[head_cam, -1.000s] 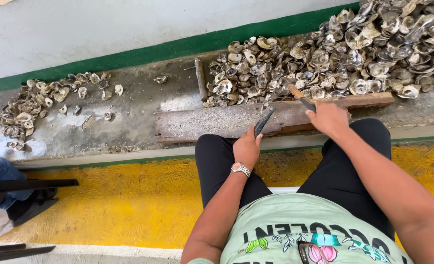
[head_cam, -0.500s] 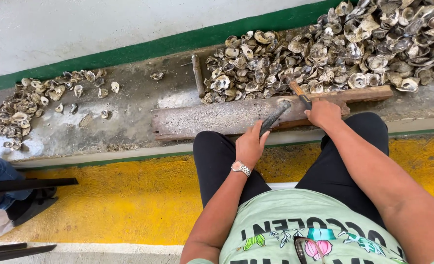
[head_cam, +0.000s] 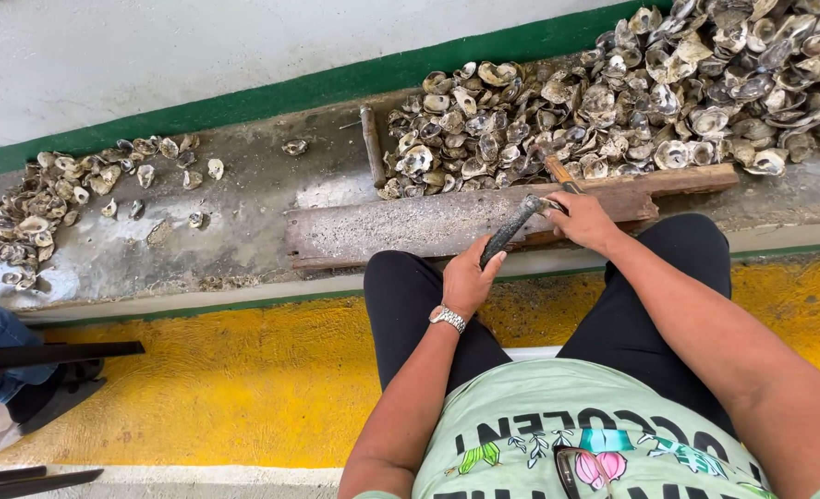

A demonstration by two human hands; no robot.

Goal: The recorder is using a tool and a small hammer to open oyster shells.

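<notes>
Two hands busy: your left hand (head_cam: 470, 277) grips the stiff dark tool (head_cam: 511, 228) low; right hand (head_cam: 583, 220) pins a rough, brittle oyster (head_cam: 548, 201).

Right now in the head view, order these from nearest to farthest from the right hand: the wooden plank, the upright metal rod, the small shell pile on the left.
From the right hand:
1. Wooden plank, directly under the hand.
2. Upright metal rod, up and to the left, at the big pile's edge.
3. Small shell pile, far left on the concrete.
</notes>
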